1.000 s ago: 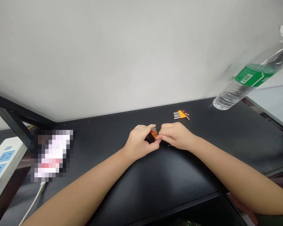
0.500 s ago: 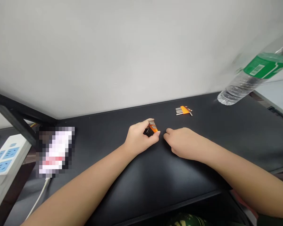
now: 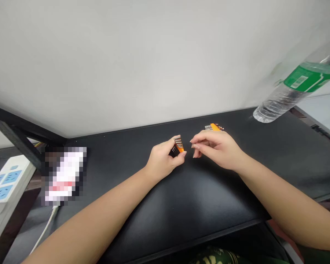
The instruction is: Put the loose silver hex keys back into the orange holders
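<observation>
My left hand [image 3: 162, 159] is closed round a small orange holder with several metal hex keys [image 3: 178, 145], lifted a little above the black table [image 3: 112, 161]. My right hand [image 3: 218, 148] hovers just right of it, thumb and fingertips pinched together; what they hold, if anything, is too small to make out. A second orange hex key set [image 3: 213, 127] lies on the table just behind my right hand, partly hidden by it.
A clear water bottle with a green label [image 3: 297, 90] stands at the back right. On the left lie a blurred-out white object [image 3: 63, 174] with a white cable [image 3: 44, 231] and a white power strip [image 3: 2, 190]. A white wall rises behind the table.
My right hand left the holder, dropped flat onto the table, then rose with its fingertips pinched beside the holder. My left hand lifted the holder slightly.
</observation>
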